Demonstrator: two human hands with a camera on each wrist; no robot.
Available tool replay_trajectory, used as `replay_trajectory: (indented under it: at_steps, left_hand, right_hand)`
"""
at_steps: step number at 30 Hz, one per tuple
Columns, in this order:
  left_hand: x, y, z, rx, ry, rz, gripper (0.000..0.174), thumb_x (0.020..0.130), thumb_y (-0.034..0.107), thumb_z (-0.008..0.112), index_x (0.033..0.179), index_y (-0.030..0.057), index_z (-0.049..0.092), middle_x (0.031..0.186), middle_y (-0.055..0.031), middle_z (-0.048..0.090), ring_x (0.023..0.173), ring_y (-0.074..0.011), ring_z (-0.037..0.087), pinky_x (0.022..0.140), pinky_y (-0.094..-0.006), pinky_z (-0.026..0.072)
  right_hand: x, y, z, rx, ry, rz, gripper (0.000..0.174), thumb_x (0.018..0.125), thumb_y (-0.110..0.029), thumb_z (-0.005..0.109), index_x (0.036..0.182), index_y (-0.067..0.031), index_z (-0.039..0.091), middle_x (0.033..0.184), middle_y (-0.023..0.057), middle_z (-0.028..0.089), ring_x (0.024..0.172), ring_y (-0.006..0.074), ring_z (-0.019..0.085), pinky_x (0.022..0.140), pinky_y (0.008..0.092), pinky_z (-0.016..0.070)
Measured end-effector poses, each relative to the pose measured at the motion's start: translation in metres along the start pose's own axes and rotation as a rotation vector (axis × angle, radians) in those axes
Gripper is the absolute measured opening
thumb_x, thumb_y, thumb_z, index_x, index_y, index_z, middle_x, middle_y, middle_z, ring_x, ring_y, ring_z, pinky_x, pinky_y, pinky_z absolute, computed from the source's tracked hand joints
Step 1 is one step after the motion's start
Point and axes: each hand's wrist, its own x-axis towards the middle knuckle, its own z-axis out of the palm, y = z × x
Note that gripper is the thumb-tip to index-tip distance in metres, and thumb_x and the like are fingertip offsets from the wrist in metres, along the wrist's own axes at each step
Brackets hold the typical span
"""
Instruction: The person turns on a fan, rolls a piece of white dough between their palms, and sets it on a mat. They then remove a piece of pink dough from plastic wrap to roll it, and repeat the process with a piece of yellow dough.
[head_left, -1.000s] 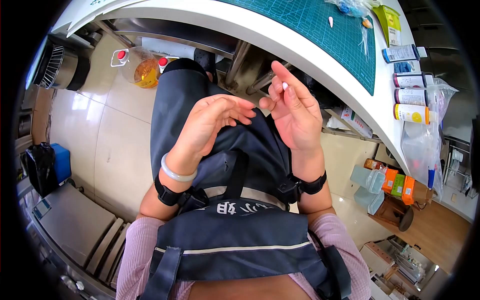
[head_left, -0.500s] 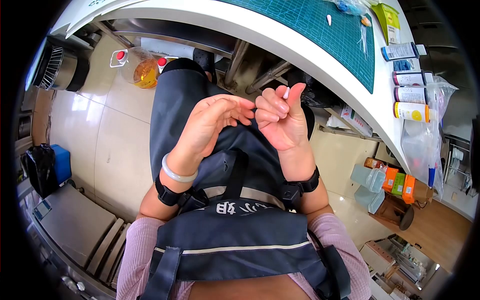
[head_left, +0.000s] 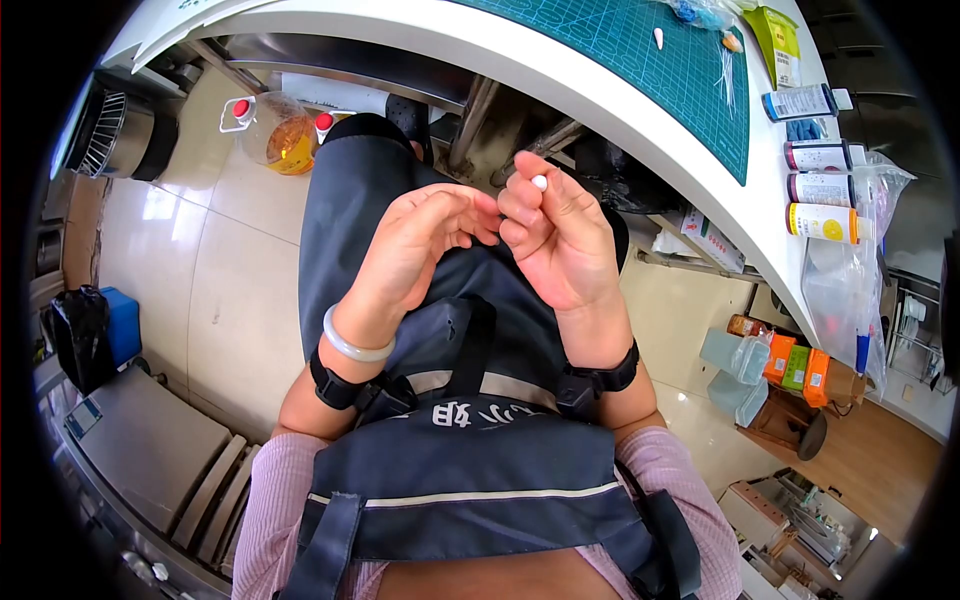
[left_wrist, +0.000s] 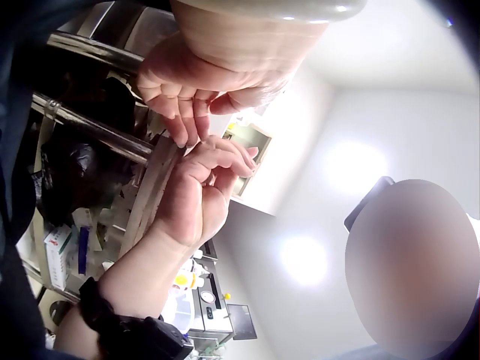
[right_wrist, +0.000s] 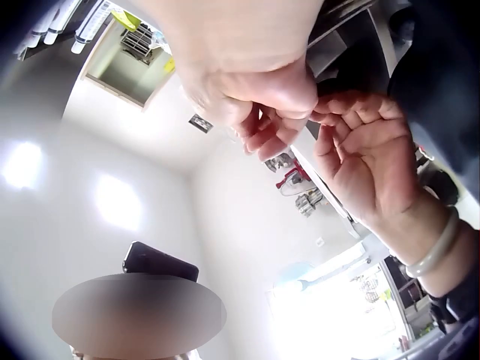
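Note:
In the head view a small white rounded piece (head_left: 540, 183) shows at the thumb and index finger of my right hand (head_left: 565, 235), which pinches it in front of the table edge. Its other fingers are curled in. My left hand (head_left: 425, 235), with a pale bangle (head_left: 352, 345) on the wrist, is beside it, fingers loosely bent and nothing visible in them. Their fingertips come close together over the lap. From the left wrist view, the right hand (left_wrist: 196, 199) appears below the left hand (left_wrist: 217, 71). On the green cutting mat (head_left: 640, 95) lies a white cone-shaped piece (head_left: 658, 39).
Bottles (head_left: 822, 224) line the right side of the white table (head_left: 400, 28), near a green pouch (head_left: 778, 50) and a bundle of thin white sticks (head_left: 727, 80). An oil jug (head_left: 285, 140) stands on the floor at left. Metal legs (head_left: 475, 120) run under the table.
The right hand was raised with the index finger extended, then curled its fingers with the thumb up, and now pinches the white piece nearer the left hand. The left hand has hardly moved.

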Motion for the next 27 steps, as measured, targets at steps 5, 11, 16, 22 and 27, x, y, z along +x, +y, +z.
replay_trajectory:
  at_steps: [5,11,16,22,27]
  left_hand:
    - [0.000,0.001,0.000,-0.004,-0.039,-0.005,0.026,0.088,0.016,0.046,0.092,-0.0021,0.064,0.083,-0.0093,0.066,0.076,-0.0135,0.061,0.070,-0.0239,0.0416]
    - [-0.001,0.002,0.003,-0.029,0.012,0.025,0.027,0.088,0.016,0.043,0.091,-0.0020,0.064,0.083,-0.0097,0.067,0.074,-0.0128,0.061,0.069,-0.0235,0.0414]
    - [-0.001,0.006,0.002,-0.068,-0.052,0.049,0.029,0.089,0.014,0.041,0.092,-0.0037,0.063,0.081,-0.0107,0.066,0.072,-0.0143,0.061,0.069,-0.0255,0.0440]
    - [-0.002,0.010,0.002,-0.095,0.016,0.112,0.030,0.090,0.013,0.040,0.095,-0.0057,0.063,0.081,-0.0111,0.065,0.072,-0.0156,0.060,0.072,-0.0279,0.0468]
    - [0.004,0.013,-0.005,-0.099,0.080,0.217,0.032,0.091,0.017,0.040,0.097,-0.0045,0.063,0.084,-0.0093,0.064,0.079,-0.0139,0.059,0.073,-0.0256,0.0439]
  right_hand:
    - [-0.001,0.003,-0.008,0.060,-0.100,0.016,0.031,0.095,-0.013,0.050,0.118,0.0058,0.055,0.077,0.0022,0.057,0.073,0.0119,0.055,0.072,0.0271,0.0517]
    - [-0.003,0.002,0.015,-0.137,-0.021,-0.001,0.032,0.094,-0.012,0.052,0.122,0.0039,0.054,0.082,0.0033,0.061,0.077,0.0131,0.059,0.071,0.0255,0.0507]
    - [-0.005,0.007,0.009,-0.308,-0.091,-0.062,0.029,0.092,-0.008,0.054,0.119,0.0035,0.056,0.091,0.0065,0.064,0.077,0.0116,0.059,0.069,0.0241,0.0508]
    - [-0.006,0.019,0.017,-0.626,-0.116,-0.249,0.020,0.084,0.000,0.064,0.104,0.0042,0.064,0.091,0.0079,0.065,0.077,0.0111,0.061,0.072,0.0224,0.0511]
    - [-0.002,0.026,0.013,-0.689,-0.102,-0.274,0.016,0.079,0.003,0.068,0.095,0.0045,0.065,0.089,0.0071,0.065,0.078,0.0113,0.062,0.073,0.0220,0.0519]
